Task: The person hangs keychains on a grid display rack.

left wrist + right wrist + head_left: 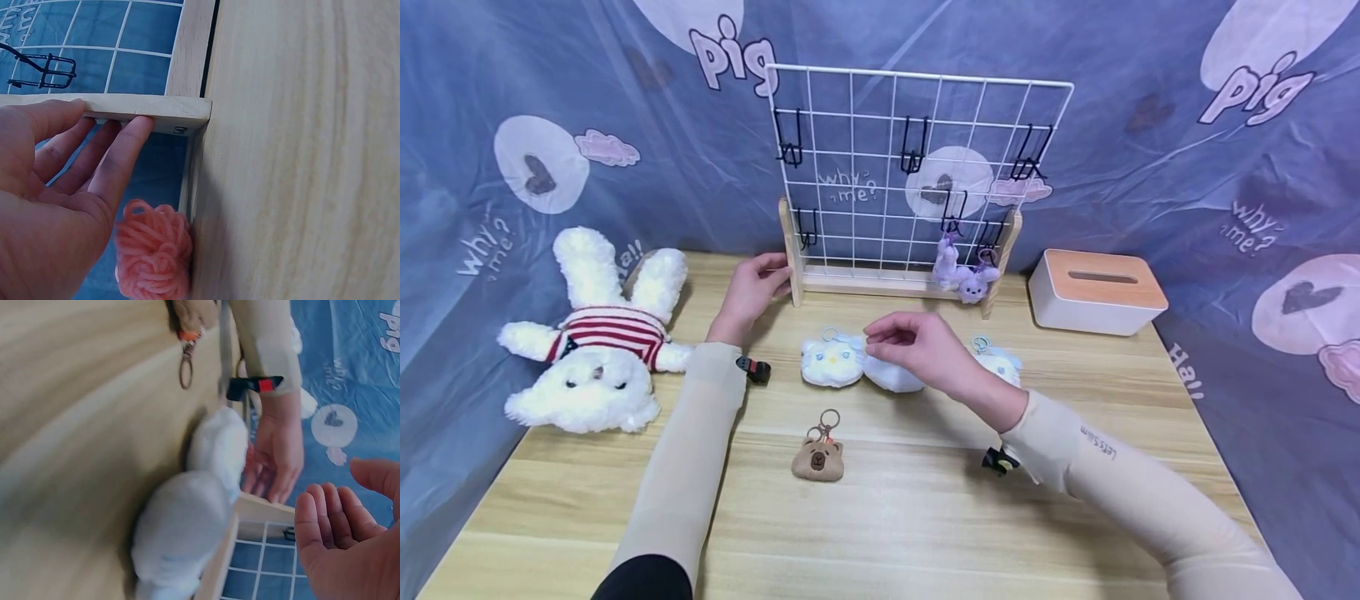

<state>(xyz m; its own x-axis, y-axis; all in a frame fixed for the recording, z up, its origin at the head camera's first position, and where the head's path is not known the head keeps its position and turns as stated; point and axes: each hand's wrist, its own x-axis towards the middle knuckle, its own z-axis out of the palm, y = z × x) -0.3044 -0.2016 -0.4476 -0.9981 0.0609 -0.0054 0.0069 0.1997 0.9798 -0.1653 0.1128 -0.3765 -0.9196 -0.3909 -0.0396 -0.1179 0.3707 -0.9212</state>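
My left hand (752, 292) pinches the left wooden side post (793, 254) of a white wire grid rack (891, 175); in the left wrist view its thumb and fingertips meet the post's edge. Above a white plush keychain (893, 375) hovers my right hand (921, 346), its fingers loosely bent around nothing. A white plush keychain with blue eyes (832, 362) lies just left of it. Another white one (1002, 364) is partly hidden by the right forearm. Nearer me lies a brown capybara keychain (817, 461).
Black hooks (913, 146) are on the grid; two purple plush keychains (973, 286) hang at its lower right. A tissue box (1097, 292) stands right. A white plush toy in a striped shirt (602, 358) lies left. Coiled pink yarn (155, 253) shows near the left hand.
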